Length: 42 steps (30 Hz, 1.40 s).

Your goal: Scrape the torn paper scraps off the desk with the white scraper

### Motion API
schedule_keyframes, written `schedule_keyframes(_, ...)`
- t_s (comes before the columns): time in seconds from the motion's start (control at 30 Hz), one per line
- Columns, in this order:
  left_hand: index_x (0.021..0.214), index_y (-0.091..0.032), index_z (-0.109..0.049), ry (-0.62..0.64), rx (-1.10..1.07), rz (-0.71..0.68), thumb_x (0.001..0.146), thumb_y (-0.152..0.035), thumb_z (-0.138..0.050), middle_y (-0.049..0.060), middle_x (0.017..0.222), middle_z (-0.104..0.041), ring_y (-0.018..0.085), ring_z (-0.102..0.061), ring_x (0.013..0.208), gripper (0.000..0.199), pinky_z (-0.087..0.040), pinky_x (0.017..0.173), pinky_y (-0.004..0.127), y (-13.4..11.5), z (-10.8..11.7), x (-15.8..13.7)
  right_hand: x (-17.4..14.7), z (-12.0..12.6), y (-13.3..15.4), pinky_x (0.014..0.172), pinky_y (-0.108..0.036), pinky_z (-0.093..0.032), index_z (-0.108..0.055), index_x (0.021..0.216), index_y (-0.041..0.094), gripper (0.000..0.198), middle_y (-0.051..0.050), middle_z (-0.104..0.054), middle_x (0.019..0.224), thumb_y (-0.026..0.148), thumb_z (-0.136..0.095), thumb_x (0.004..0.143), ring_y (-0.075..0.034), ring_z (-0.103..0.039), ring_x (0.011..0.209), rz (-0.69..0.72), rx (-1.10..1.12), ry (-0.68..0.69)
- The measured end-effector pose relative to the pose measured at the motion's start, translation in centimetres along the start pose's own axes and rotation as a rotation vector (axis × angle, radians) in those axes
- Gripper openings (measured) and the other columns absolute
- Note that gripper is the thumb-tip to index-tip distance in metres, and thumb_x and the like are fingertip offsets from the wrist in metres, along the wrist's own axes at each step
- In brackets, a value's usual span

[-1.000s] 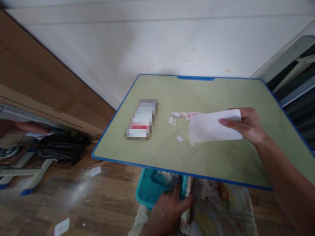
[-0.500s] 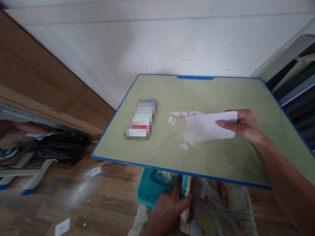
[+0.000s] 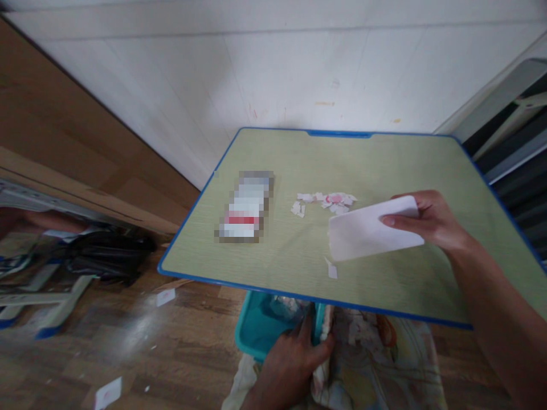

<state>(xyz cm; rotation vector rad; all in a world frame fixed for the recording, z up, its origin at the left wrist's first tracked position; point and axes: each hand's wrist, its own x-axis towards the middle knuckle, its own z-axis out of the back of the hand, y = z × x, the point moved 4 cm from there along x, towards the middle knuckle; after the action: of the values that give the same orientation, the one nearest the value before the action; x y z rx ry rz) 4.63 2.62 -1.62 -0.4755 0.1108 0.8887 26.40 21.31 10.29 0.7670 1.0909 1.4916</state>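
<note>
Sweeping step: right hand (image 3: pixel 431 219) pinches a stiff white paper card (image 3: pixel 370 230) behind torn paper scraps (image 3: pixel 331 269), left hand (image 3: pixel 294 359) grips the teal plastic bin (image 3: pixel 256 330); next needs an edgeward push

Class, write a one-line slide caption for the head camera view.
Right hand holds a white card over paper scraps on the table; left hand grips the teal bin.

"What's worn on the arms?"
"Nothing. The right hand (image 3: pixel 429 219) and left hand (image 3: pixel 294 359) are bare, both forearms sleeveless up to the picture's edge."
"Rings, a watch?"
"None showing. Short, plain nails."
</note>
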Motion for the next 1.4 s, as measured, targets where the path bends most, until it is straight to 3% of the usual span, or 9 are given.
schedule_keyframes(0.1, 0.12, -0.032, -0.022, -0.005, 0.001, -0.007, 0.058, -0.002, -0.042, 0.015, 0.13, -0.018, 0.029, -0.047, 0.091, 0.072, -0.042, 0.064, 0.036, 0.0, 0.0, 0.0, 0.1, 0.1, 0.0, 0.038, -0.017, -0.033, -0.059, 0.063, 0.015, 0.012, 0.001, -0.054, 0.053, 0.026, -0.063, 0.059, -0.006, -0.046, 0.044, 0.029, 0.009, -0.042)
schedule_keyframes(0.3, 0.121, -0.032, -0.02, 0.016, 0.001, 0.002, 0.056, -0.001, -0.043, 0.015, 0.131, -0.015, 0.028, -0.048, 0.088, 0.076, -0.042, 0.064, 0.036, 0.0, -0.1, -0.1, -0.1, 0.4, -0.5, 0.035, -0.016, -0.027, -0.06, 0.059, 0.015, 0.01, 0.004, -0.048, 0.044, 0.023, -0.064, 0.058, -0.004, -0.041, 0.038, -0.033, -0.046, 0.176)
schedule_keyframes(0.5, 0.12, -0.033, -0.021, 0.022, 0.014, 0.004, 0.061, -0.003, -0.044, 0.014, 0.131, -0.014, 0.027, -0.049, 0.086, 0.071, -0.042, 0.062, 0.035, 0.0, -0.1, 0.1, 1.0, 2.6, -2.2, 0.044, -0.02, -0.039, -0.064, 0.068, 0.016, 0.015, -0.001, -0.063, 0.062, 0.028, -0.064, 0.059, -0.009, -0.053, 0.049, -0.036, 0.042, -0.141)
schedule_keyframes(0.6, 0.12, -0.033, -0.021, 0.019, 0.016, 0.008, 0.061, -0.002, -0.043, 0.014, 0.13, -0.018, 0.027, -0.05, 0.086, 0.07, -0.042, 0.063, 0.034, 0.1, -0.1, 0.1, 2.1, 2.0, -2.9, 0.047, -0.02, -0.041, -0.065, 0.072, 0.017, 0.018, 0.001, -0.065, 0.067, 0.029, -0.064, 0.058, -0.009, -0.054, 0.051, -0.016, 0.052, -0.148)
schedule_keyframes(0.87, 0.118, -0.031, -0.023, 0.0, 0.027, -0.007, 0.056, 0.0, -0.04, 0.016, 0.128, -0.02, 0.026, -0.05, 0.085, 0.072, -0.042, 0.062, 0.034, 0.0, 0.2, 0.1, 1.9, 1.8, -3.8, 0.044, -0.019, -0.039, -0.064, 0.07, 0.014, 0.02, 0.0, -0.061, 0.06, 0.028, -0.065, 0.057, -0.009, -0.051, 0.049, -0.13, 0.024, 0.139)
schedule_keyframes(1.03, 0.119, -0.031, -0.022, 0.022, 0.034, 0.006, 0.056, -0.001, -0.041, 0.016, 0.127, -0.023, 0.025, -0.051, 0.081, 0.072, -0.042, 0.062, 0.035, 0.0, -0.1, 0.1, 1.4, 0.4, -2.2, 0.044, -0.017, -0.034, -0.062, 0.067, 0.015, 0.014, 0.002, -0.057, 0.056, 0.026, -0.063, 0.06, -0.007, -0.048, 0.049, 0.029, -0.003, 0.164)
schedule_keyframes(1.2, 0.121, -0.032, -0.019, 0.025, 0.018, 0.009, 0.055, -0.002, -0.044, 0.016, 0.129, -0.019, 0.026, -0.049, 0.085, 0.077, -0.041, 0.064, 0.035, 0.1, -0.4, 0.0, 0.9, -2.1, -1.1, 0.05, -0.018, -0.037, -0.063, 0.071, 0.014, 0.017, 0.0, -0.059, 0.062, 0.029, -0.06, 0.063, -0.009, -0.051, 0.056, 0.07, -0.105, 0.368)
schedule_keyframes(1.33, 0.122, -0.033, -0.019, 0.035, 0.021, 0.015, 0.057, -0.002, -0.043, 0.015, 0.129, -0.019, 0.025, -0.05, 0.084, 0.076, -0.041, 0.065, 0.035, 0.1, -0.4, 0.0, 0.6, -1.3, -1.8, 0.049, -0.019, -0.036, -0.062, 0.071, 0.012, 0.019, -0.001, -0.059, 0.062, 0.029, -0.06, 0.063, -0.009, -0.05, 0.055, 0.019, -0.148, 0.536)
schedule_keyframes(1.4, 0.121, -0.034, -0.019, 0.036, 0.027, 0.019, 0.059, -0.001, -0.043, 0.014, 0.13, -0.018, 0.025, -0.051, 0.084, 0.075, -0.041, 0.064, 0.034, 0.2, -0.3, 0.0, 0.6, -0.4, -2.2, 0.048, -0.018, -0.036, -0.062, 0.07, 0.01, 0.019, -0.001, -0.058, 0.059, 0.028, -0.061, 0.061, -0.009, -0.05, 0.053, -0.012, -0.117, 0.533)
